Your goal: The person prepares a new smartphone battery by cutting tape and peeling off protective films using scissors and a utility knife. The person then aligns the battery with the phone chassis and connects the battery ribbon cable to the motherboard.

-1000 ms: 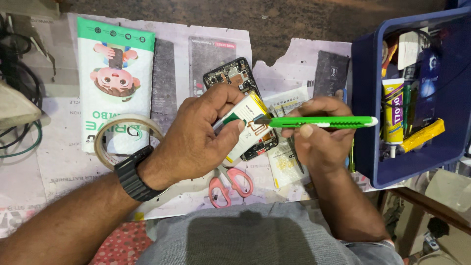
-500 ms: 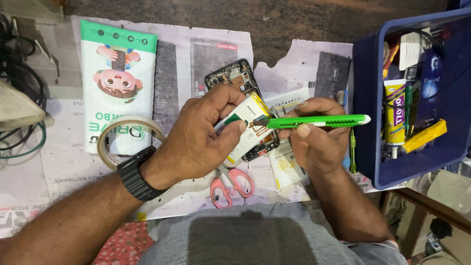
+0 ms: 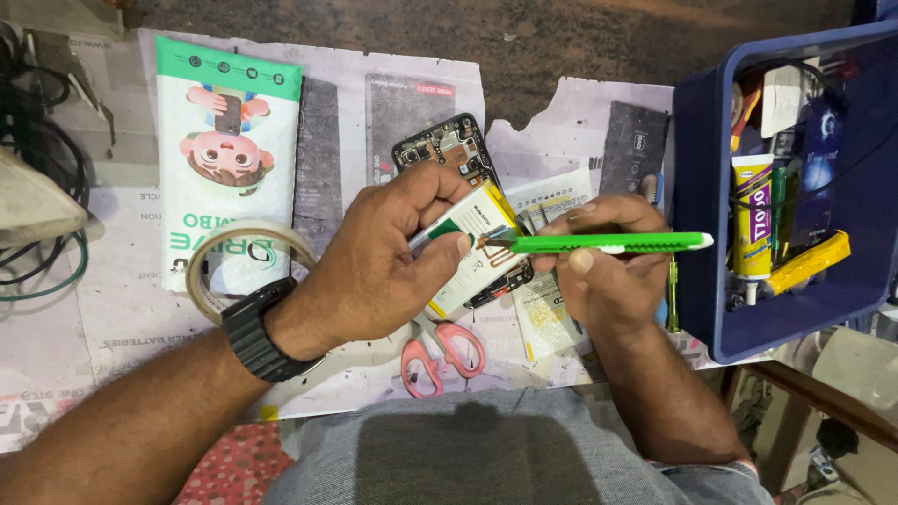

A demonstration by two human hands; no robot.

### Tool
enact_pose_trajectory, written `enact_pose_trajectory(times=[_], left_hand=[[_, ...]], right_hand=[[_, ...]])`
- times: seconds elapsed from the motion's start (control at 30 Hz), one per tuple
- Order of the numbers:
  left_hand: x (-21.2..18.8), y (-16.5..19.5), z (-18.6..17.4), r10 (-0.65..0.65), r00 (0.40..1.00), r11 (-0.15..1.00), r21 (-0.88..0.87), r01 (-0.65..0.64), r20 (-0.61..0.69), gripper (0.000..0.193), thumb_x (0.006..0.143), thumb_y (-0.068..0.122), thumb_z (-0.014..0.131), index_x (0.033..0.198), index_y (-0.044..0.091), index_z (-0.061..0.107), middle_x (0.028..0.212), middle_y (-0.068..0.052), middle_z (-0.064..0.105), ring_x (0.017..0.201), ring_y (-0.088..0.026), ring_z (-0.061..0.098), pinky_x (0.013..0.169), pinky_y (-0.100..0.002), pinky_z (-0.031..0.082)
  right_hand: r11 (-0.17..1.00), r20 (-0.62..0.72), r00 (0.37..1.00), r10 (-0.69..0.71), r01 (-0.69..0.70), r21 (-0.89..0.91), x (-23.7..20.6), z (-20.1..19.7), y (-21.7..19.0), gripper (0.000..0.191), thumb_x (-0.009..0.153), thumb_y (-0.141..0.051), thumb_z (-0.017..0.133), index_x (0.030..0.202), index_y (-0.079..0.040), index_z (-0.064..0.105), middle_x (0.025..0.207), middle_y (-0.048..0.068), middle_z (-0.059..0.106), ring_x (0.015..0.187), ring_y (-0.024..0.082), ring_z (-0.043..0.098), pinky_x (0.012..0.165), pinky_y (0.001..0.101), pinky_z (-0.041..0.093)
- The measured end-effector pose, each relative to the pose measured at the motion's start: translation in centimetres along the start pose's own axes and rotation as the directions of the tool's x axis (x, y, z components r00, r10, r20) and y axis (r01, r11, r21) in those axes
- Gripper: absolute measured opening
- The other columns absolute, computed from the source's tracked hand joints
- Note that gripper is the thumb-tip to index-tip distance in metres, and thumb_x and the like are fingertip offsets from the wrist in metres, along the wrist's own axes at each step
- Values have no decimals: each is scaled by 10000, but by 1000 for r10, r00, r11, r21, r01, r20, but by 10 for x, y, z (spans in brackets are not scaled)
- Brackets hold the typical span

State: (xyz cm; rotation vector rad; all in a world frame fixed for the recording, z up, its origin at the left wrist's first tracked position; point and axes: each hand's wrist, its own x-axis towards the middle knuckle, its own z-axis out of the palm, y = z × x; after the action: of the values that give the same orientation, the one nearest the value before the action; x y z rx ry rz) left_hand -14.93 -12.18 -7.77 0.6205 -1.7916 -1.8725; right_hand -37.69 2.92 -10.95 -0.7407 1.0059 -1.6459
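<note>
- Head view only, looking straight down at my two hands over a newspaper-covered surface (image 3: 112, 309).
- My left hand (image 3: 383, 271), black watch (image 3: 257, 327) on the wrist, fingers curled tight round a white phone battery (image 3: 477, 248) with a yellow edge; thumb pressed on its green end.
- Battery held tilted, just above an opened phone (image 3: 444, 150) lying back-off on the paper.
- My right hand (image 3: 608, 271) fingers closed on a green utility knife (image 3: 608, 243), held level; tip touching the battery near my left thumb.
- Pink-handled scissors (image 3: 440, 346) on the paper under my hands, partly hidden.
- Roll of clear tape (image 3: 238, 262) left of my left wrist, overlapping a green-and-white packet (image 3: 224, 122) with a cartoon figure.
- Blue plastic bin (image 3: 697, 281) at right, just beside my right hand; glue tube (image 3: 753, 220) and a yellow tool (image 3: 809, 262) inside.
- Green screwdriver (image 3: 672, 295) on the paper between right hand and bin.
- Black cables (image 3: 42, 122) at far left.
</note>
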Motion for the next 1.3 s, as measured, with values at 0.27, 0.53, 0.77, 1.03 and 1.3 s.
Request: enact_pose_trajectory(times=[0.27, 0.53, 0.77, 1.03, 1.3], left_hand=[[-1, -4, 0, -84, 995, 991, -102, 88, 45, 247, 923, -19, 586, 1169, -5, 576, 849, -32, 693, 755, -34, 600, 688, -231, 516], [-1, -7, 0, -92, 994, 976, -192, 103, 65, 240, 933, -14, 584, 1173, -2, 576, 955, -12, 711, 850, -18, 636, 747, -220, 540], [1, -10, 2, -102, 993, 971, -212, 111, 53, 182, 958, 36, 610, 1137, 13, 594, 933, 34, 670, 853, 8, 614, 733, -212, 528], [2, -13, 2, -164, 986, 979, -116, 167, 38, 110, 980, 119, 627, 1049, 33, 626, 767, 63, 542, 697, -5, 459, 612, -218, 423], [3, -13, 4, -185, 979, 951, -233, 201, 88, 116, 1016, 137, 613, 1053, 29, 628, 826, 63, 626, 741, 9, 547, 636, -203, 481]], right_hand=[[954, 54, 983, -177, 185, -235, -5, 3, 1, 305, 956, 26, 675, 1249, 6, 591, 1011, 230, 718, 818, 270, 743, 736, 403, 658], [908, 154, 966, -209, 250, -335, -3, 6, -7, 305, 944, 18, 689, 1233, 10, 594, 1040, 246, 726, 903, 284, 763, 792, 409, 668], [702, 359, 880, -311, 468, -538, 5, 8, -16, 323, 911, 1, 700, 1204, -29, 567, 1005, 197, 736, 908, 286, 777, 847, 426, 669], [674, 387, 862, -328, 501, -544, 8, 10, -18, 334, 902, -4, 688, 1209, -32, 558, 985, 202, 733, 916, 306, 777, 834, 428, 672], [636, 406, 843, -352, 534, -557, 8, 15, -18, 257, 923, -24, 681, 1134, -42, 536, 972, 192, 735, 881, 288, 786, 827, 426, 681]])
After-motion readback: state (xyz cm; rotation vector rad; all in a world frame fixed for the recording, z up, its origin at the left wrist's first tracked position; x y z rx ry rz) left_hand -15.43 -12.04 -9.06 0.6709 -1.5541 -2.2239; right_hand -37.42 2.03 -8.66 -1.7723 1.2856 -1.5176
